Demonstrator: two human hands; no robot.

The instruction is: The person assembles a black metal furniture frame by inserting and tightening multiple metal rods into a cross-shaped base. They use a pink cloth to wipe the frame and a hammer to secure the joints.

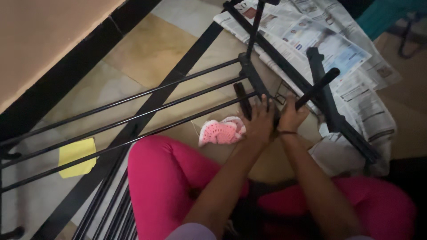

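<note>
A black metal rack frame (147, 111) of long parallel rods lies across the tiled floor in front of me. My left hand (259, 122) wraps around the frame's black side connector near where the rods end. My right hand (291, 116) grips a short black tube (318, 88) that sticks up and to the right. The two hands are side by side, almost touching. A pink and white crocheted piece (221, 132) lies on the floor just left of my left hand. My legs in bright pink trousers (162, 178) are folded under the frame.
Spread newspaper sheets (351, 58) cover the floor at the upper right, with another black frame bar (342, 124) lying on them. A yellow cloth (78, 156) lies at the left under the rods. A wall with a dark skirting runs along the upper left.
</note>
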